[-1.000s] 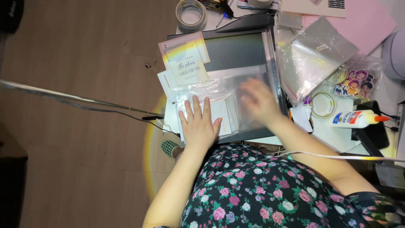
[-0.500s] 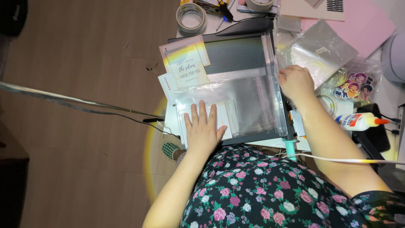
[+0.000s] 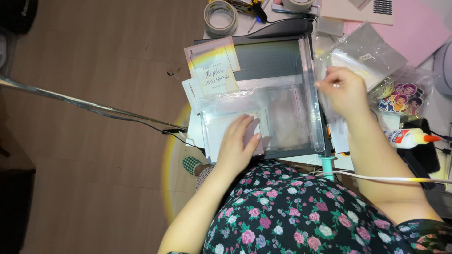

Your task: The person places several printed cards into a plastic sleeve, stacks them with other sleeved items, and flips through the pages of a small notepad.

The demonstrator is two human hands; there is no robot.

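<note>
My left hand [image 3: 238,143] lies flat, fingers together, on a clear plastic sleeve [image 3: 278,110] with a white card [image 3: 214,131] inside. The sleeve rests on a dark paper trimmer [image 3: 273,59] at the desk edge. My right hand [image 3: 343,89] is at the trimmer's right rail, fingers pinched at the sleeve's right edge or its thin strip; the exact grip is too small to make out. Pale printed cards [image 3: 214,70] lie fanned at the trimmer's upper left.
A bag of clear sleeves [image 3: 365,54] and a pack of stickers [image 3: 405,99] lie right of the trimmer. A glue bottle [image 3: 409,137] lies at the right. Tape rolls [image 3: 220,16] sit at the top. A cable [image 3: 94,109] crosses the wooden floor at left.
My right hand moved from the middle of the sleeve out to the trimmer's right rail. My left hand stayed pressed on the sleeve, with its fingers now drawn together.
</note>
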